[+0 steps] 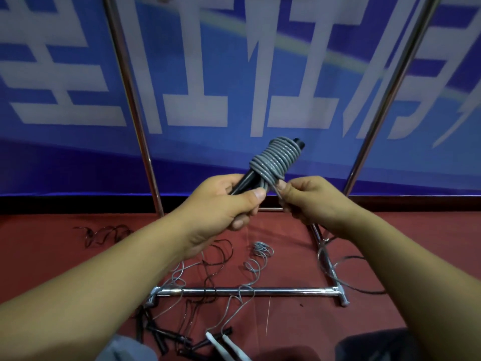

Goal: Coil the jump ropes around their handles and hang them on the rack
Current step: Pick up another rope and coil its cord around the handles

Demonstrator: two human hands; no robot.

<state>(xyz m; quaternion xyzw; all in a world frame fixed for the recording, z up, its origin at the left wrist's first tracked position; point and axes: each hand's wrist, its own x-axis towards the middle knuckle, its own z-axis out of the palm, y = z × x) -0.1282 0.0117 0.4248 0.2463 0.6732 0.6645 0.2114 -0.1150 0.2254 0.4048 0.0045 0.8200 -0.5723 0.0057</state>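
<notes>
Our left hand (221,201) grips black handles (242,182); our right hand (309,199) pinches the grey rope (276,158) coiled around them. Below, loose ropes (244,280) cross the shiny rack (250,291) bar on red carpet (52,243).

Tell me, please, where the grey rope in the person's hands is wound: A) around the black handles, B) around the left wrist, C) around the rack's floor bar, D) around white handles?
A: the grey rope sits in tight turns around the black handles held by the left hand.
</notes>
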